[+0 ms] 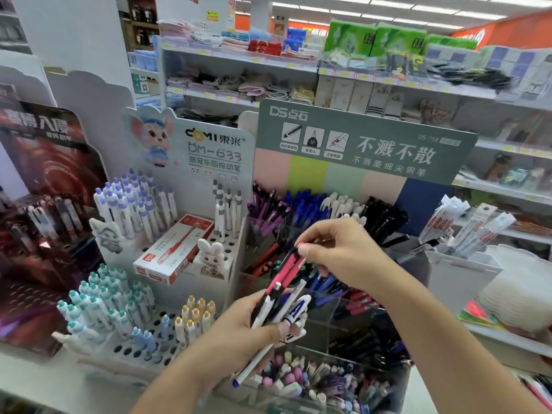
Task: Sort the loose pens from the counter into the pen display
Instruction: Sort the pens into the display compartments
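My left hand (239,330) grips a mixed bunch of loose pens (277,309), white, blue and pink ones, fanned upward in front of the clear tiered pen display (334,312). My right hand (337,249) reaches over from the right and pinches the top of a pink pen (286,270) in that bunch, thumb and forefinger at its tip. Behind the hands, the display's back row holds purple, blue, white and black pens under a green header card (364,141).
A white DOMI pen stand (143,348) with upright pens and open holes sits at left, with a red-and-white pen box (173,252) lying on it. A dark display (44,222) stands far left. Refill packs (466,228) stand at right. Store shelves lie behind.
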